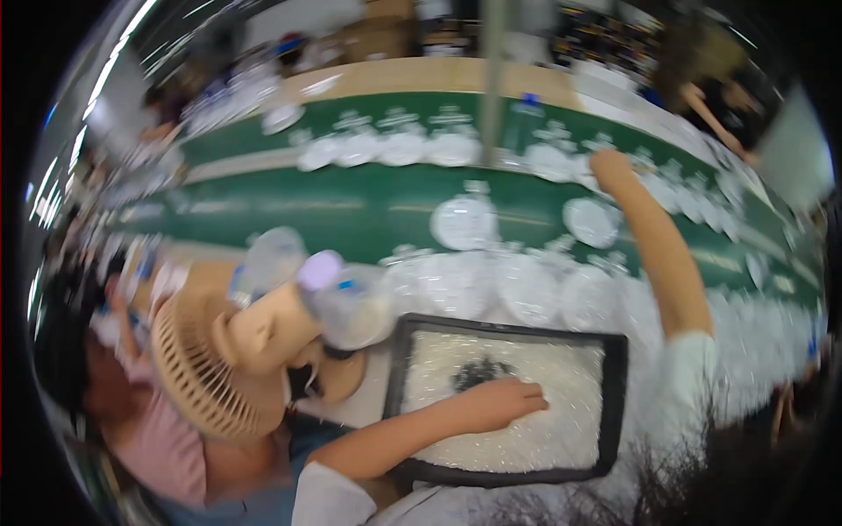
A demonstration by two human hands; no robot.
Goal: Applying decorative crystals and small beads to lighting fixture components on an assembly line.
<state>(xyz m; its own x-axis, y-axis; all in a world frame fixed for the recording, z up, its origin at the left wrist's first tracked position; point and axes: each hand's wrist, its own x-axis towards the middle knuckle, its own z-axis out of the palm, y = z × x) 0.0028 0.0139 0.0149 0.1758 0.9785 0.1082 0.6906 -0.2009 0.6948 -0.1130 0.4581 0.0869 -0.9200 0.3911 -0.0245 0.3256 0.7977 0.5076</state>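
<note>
My left hand (502, 403) lies flat on a bed of small white glittering pieces in a black-rimmed tray (616, 394) in front of me. A dark clump (478, 372) sits among the pieces just beyond my fingers. My right arm stretches far forward, and my right hand (610, 167) is over the green belt (351, 210), among the round white discs (589, 221) lying there. The picture is blurred, so I cannot make out whether that hand grips anything.
A beige desk fan (219, 368) and clear plastic bottles (344, 302) stand left of the tray. Many white discs (463, 222) cover the belt and the near table edge. A person in pink (149, 438) sits at my left, another person's arm (715, 118) shows far right, and a pole (493, 79) rises behind the belt.
</note>
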